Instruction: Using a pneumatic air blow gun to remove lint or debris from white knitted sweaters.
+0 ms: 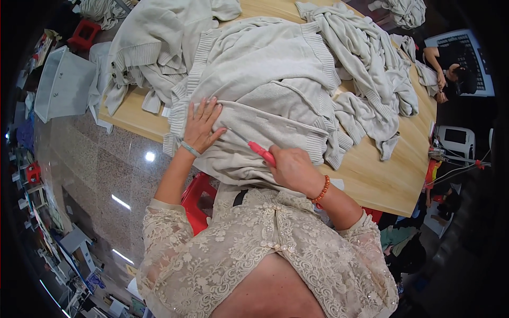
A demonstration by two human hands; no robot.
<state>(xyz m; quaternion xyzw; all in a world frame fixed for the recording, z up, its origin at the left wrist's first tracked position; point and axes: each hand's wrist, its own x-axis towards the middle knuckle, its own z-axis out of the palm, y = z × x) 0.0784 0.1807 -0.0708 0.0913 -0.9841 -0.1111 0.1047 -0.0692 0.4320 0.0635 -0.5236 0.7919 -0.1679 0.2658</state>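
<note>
My left hand (200,126) lies flat, fingers spread, on the cream cardigan (265,100) at the worktop's (382,175) near edge. My right hand (291,168) grips a red-handled tool (261,152), its tip against the cardigan's band. More knitwear (366,69) is heaped to the far right.

tool (261,152): red handle shows; its rear end is hidden inside the right hand (293,168), its thin tip too small to tell
right fingers: curled under, out of sight
stool (197,197): mostly hidden under the cardigan (265,95) hem and left arm
counter (382,175): largely covered by knitwear
far person (450,66): small, partly in shadow
</note>
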